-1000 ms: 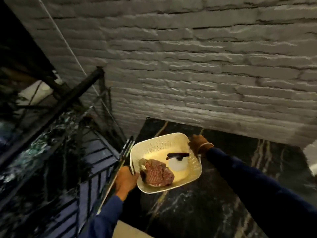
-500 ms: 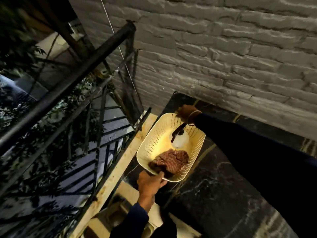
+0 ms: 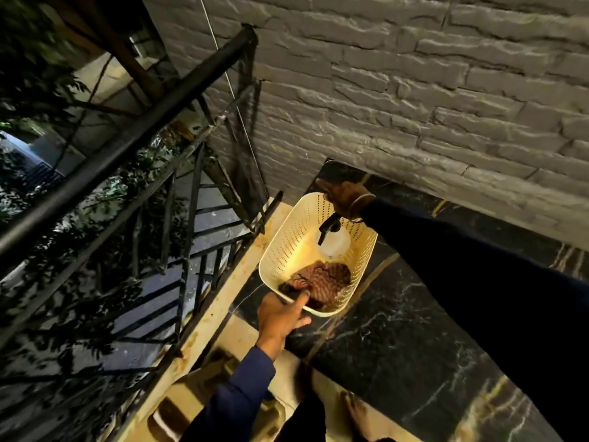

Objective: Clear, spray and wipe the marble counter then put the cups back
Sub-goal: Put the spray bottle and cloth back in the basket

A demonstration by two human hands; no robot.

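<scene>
A cream perforated plastic basket (image 3: 288,247) sits at the left end of the black marble counter (image 3: 398,330), close to the brick wall. Inside it lie a white spray bottle (image 3: 333,245) with a black trigger head and a crumpled reddish-brown cloth (image 3: 325,279). My left hand (image 3: 282,315) grips the basket's near rim, thumb over the edge by the cloth. My right hand (image 3: 345,196) holds the far rim, a bangle on the wrist. No cups are in view.
A grey brick wall (image 3: 414,90) backs the counter. A black metal railing (image 3: 127,148) runs diagonally on the left, with foliage and a drop beyond it. A beige ledge (image 3: 220,298) lies between railing and counter. Beige flooring shows below the counter's near edge.
The view has swung left and down, showing more railing. The basket has shifted toward the counter's left end near the wall, both hands still on its rims.
</scene>
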